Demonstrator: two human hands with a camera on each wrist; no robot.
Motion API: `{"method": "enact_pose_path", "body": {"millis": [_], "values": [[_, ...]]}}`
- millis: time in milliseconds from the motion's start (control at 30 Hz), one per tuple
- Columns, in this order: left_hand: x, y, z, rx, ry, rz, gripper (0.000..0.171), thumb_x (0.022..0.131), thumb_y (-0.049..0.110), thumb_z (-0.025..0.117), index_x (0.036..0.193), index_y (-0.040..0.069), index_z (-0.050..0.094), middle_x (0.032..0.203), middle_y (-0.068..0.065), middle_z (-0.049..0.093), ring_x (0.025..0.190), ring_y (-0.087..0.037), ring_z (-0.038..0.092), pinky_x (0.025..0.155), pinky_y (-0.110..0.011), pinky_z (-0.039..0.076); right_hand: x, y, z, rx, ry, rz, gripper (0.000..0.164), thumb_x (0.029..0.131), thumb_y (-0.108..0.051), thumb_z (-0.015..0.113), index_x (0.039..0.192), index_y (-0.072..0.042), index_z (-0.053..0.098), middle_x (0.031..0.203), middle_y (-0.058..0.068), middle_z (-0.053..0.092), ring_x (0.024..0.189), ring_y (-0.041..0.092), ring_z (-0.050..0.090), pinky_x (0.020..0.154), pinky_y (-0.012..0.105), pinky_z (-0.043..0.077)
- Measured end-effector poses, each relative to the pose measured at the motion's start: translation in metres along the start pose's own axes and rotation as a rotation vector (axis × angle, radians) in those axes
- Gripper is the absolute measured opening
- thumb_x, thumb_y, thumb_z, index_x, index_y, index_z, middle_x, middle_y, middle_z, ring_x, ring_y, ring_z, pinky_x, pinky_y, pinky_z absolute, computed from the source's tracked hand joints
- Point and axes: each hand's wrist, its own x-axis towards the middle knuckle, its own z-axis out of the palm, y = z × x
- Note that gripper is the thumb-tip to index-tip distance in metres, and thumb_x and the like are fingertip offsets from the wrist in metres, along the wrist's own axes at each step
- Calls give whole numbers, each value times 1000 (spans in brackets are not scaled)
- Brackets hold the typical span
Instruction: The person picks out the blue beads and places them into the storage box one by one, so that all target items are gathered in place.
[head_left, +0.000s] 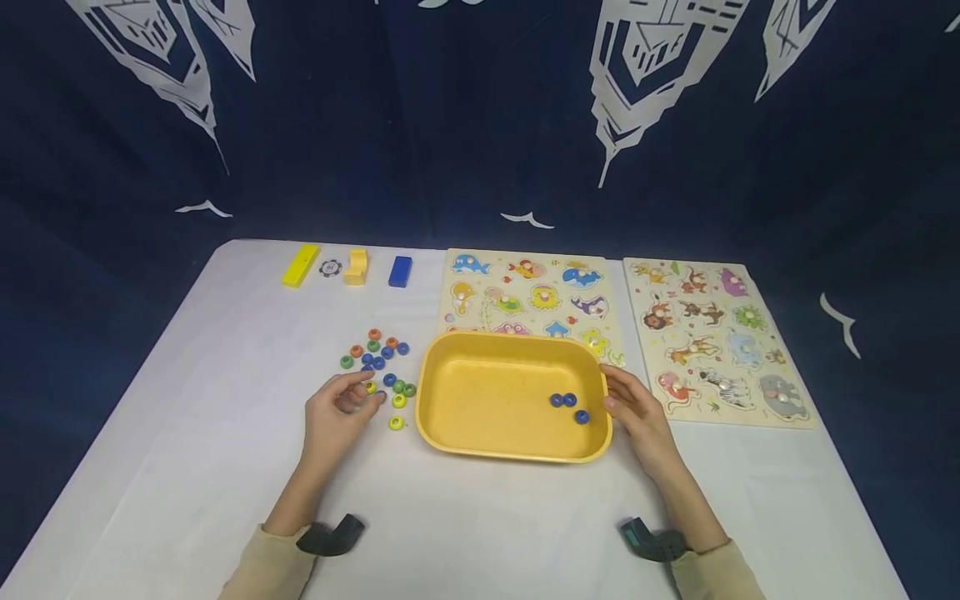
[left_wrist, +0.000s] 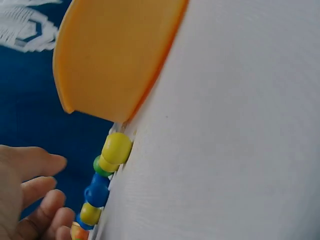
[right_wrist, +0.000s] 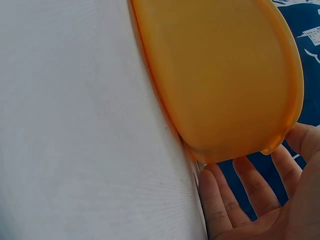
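Note:
A yellow plastic tray [head_left: 480, 442] stands on the white table, and three blue beads [head_left: 570, 400] lie in its right half. My right hand [head_left: 648, 425] holds the tray's right end, thumb at the rim and fingers spread along the outside wall, as the right wrist view shows. Left of the tray is a loose group of small round beads [head_left: 387, 352] in blue, green, orange and yellow. Over the near side of that group hovers my left hand [head_left: 337, 417], thumb and fingers apart. The left wrist view shows nothing between them, with a yellow bead [left_wrist: 118, 148] close by.
Behind the tray lies a sea-animal puzzle board [head_left: 525, 292], partly covered by it. Another animal puzzle board [head_left: 712, 342] is at the right. A yellow block [head_left: 301, 265], a patterned disc [head_left: 330, 268], a pale orange piece [head_left: 356, 268] and a blue block [head_left: 401, 272] line the back left.

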Motion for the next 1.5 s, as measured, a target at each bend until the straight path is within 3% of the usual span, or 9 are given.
{"method": "enact_pose_path", "body": {"millis": [167, 333, 567, 733, 867, 1033, 1167, 1333, 1500], "values": [[-2, -13, 3, 52, -38, -7, 30, 68, 16, 75, 96, 14, 67, 72, 4, 57, 67, -10, 50, 57, -17, 42, -1, 0, 1, -15, 0, 2, 41, 90, -19, 50, 130, -15, 42, 130, 11, 47, 110, 4, 50, 87, 14, 41], [-1, -22, 7, 119, -45, 33, 30, 66, 17, 76, 95, 16, 67, 71, 6, 55, 65, -8, 48, 56, -17, 41, -1, -2, 1, -14, 7, -6, 41, 90, -18, 50, 130, -14, 42, 129, 10, 48, 108, 5, 50, 86, 14, 41], [0, -22, 11, 222, -31, 59, 28, 65, 16, 75, 92, 18, 68, 68, 8, 52, 62, -6, 45, 53, -18, 39, -1, 0, -1, -6, -1, -10, 41, 90, -16, 50, 130, -13, 42, 128, 11, 48, 109, 5, 50, 86, 14, 42], [0, -19, 12, 237, -35, 64, 25, 66, 14, 75, 90, 18, 69, 68, 8, 52, 62, -6, 46, 54, -19, 40, -1, 1, -2, -6, 2, -10, 41, 91, -16, 49, 130, -13, 42, 129, 12, 47, 109, 5, 50, 86, 14, 41], [1, -14, 9, 182, -33, 51, 22, 68, 15, 74, 89, 18, 69, 71, 8, 54, 64, -7, 48, 55, -18, 42, -1, 1, -2, 3, 3, -17, 41, 90, -16, 49, 130, -12, 42, 129, 11, 48, 109, 6, 51, 87, 15, 41], [5, 15, 2, -1, -14, 115, 22, 72, 15, 72, 94, 15, 68, 86, 4, 62, 75, -8, 56, 60, -17, 47, -1, -2, 0, 22, -8, -26, 41, 90, -15, 50, 130, -11, 42, 128, 10, 49, 109, 7, 51, 88, 16, 41], [13, 63, 7, -135, -120, 202, 25, 73, 14, 72, 97, 11, 66, 91, 2, 64, 80, -11, 58, 64, -25, 51, -1, -3, 0, 14, -5, -32, 41, 90, -16, 50, 130, -12, 42, 128, 9, 48, 109, 7, 50, 88, 15, 41], [19, 113, 44, -112, -338, 251, 24, 73, 15, 72, 95, 11, 66, 83, 5, 63, 77, -7, 56, 65, -23, 50, 0, -4, 0, 17, -8, -32, 41, 90, -16, 50, 130, -12, 42, 129, 10, 47, 110, 7, 50, 88, 15, 41], [19, 131, 95, -28, -493, 274, 16, 69, 18, 74, 83, 16, 68, 71, 8, 59, 65, -7, 53, 58, -17, 43, -1, -3, 1, 22, -9, -17, 41, 90, -17, 50, 130, -12, 42, 129, 9, 48, 109, 7, 50, 88, 16, 41]]}}
